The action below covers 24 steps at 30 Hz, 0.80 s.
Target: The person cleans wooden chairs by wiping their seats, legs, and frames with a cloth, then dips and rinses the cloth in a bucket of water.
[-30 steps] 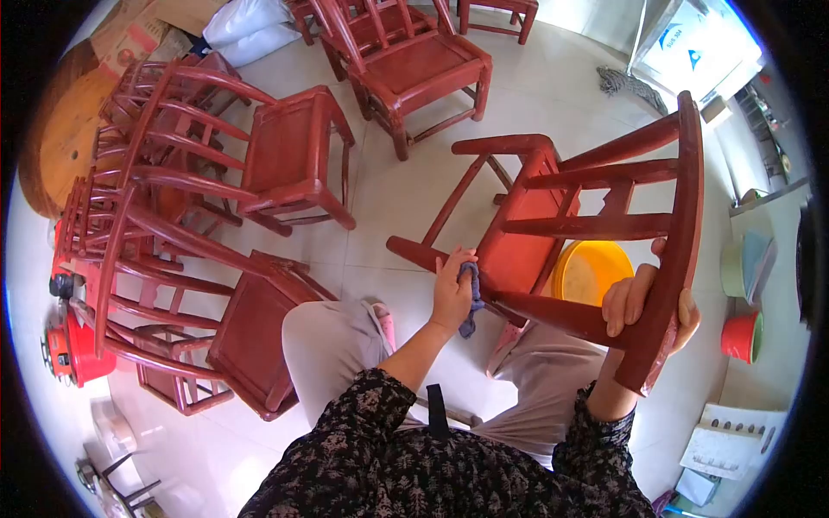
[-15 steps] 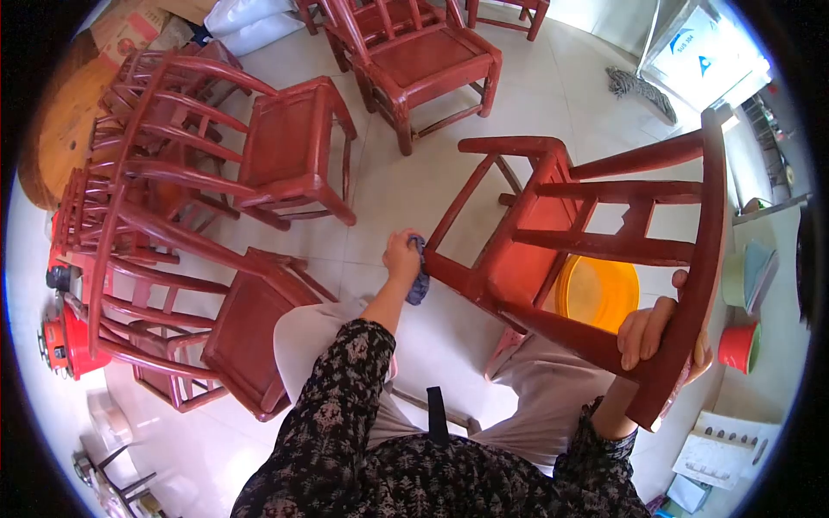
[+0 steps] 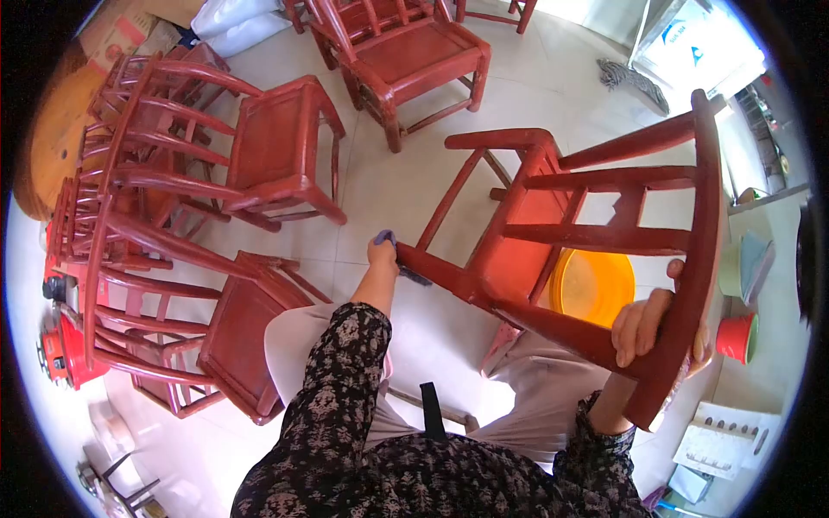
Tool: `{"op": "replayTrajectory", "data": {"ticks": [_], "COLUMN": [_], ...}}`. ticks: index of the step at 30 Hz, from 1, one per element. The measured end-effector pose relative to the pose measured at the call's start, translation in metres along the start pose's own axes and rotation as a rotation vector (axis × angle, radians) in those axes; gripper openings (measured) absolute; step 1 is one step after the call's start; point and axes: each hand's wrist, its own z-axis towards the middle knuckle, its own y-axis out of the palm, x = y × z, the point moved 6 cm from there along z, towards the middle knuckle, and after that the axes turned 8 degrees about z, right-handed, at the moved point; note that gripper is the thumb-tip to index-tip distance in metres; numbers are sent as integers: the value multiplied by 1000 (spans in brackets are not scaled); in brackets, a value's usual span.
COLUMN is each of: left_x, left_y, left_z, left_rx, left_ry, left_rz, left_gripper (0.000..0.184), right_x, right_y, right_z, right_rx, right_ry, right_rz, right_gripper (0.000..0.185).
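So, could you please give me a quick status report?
Left fingers on blue cloth at chair leg; right fingers gripping backrest. Red chair tilted. Yellow bucket partly behind it.

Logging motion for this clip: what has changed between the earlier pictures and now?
The left hand has moved with the cloth along the leg of the chair, away from the seat to the leg's free end. Nothing was newly grasped or released. The right hand stays on the chair's top rail, and the yellow bucket stays put.

Bright glare whitens the upper-right panel and pale floor, while fisheye edges bend into black.
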Motion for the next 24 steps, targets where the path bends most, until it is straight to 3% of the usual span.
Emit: {"op": "replayTrajectory", "data": {"ticks": [2, 4, 8, 10, 11, 13, 14, 15, 17, 21, 23, 24], "left_x": [-5, 0, 12, 10, 9, 26, 31, 35, 67, 136, 140, 144], "left_y": [4, 16, 25, 31, 30, 45, 44, 41, 29, 5, -3, -7], "left_z": [5, -7, -114, -153, -164, -205, -220, -215, -204, -208, -195, -190], "left_rx": [-44, -160, -313, -330, -331, -407, -606, -606, -372, -330, -666, -659], "left_ry": [110, 386, 253, 482, 492, 941, 776, 781, 1162, 1017, 511, 458], "left_rz": [77, 259, 532, 507, 505, 1078, 893, 891, 949, 1191, 563, 519], "left_gripper": [35, 34, 40, 50, 50, 52, 50, 50, 45, 26, 27, 38], "right_x": [3, 6, 7, 7, 5, 5, 5, 5, 7, 7, 5, 5], "right_y": [8, 7, 11, 12, 13, 12, 12, 13, 10, 5, 5, 5], "right_z": [2, 1, 0, 2, 1, 2, 1, 0, -1, -3, -3, -3], "right_rx": [140, 122, 158, 159, 153, 149, 153, 150, 188, 180, 197, 218], "right_ry": [-71, -99, -131, -119, -128, -126, -130, -133, -116, -116, -124, -122], "right_rz": [-35, -40, -46, -55, -56, -75, -81, -82, -71, -59, -72, -91], "right_gripper": [66, 64, 59, 55, 55, 51, 50, 50, 50, 49, 48, 47]}}
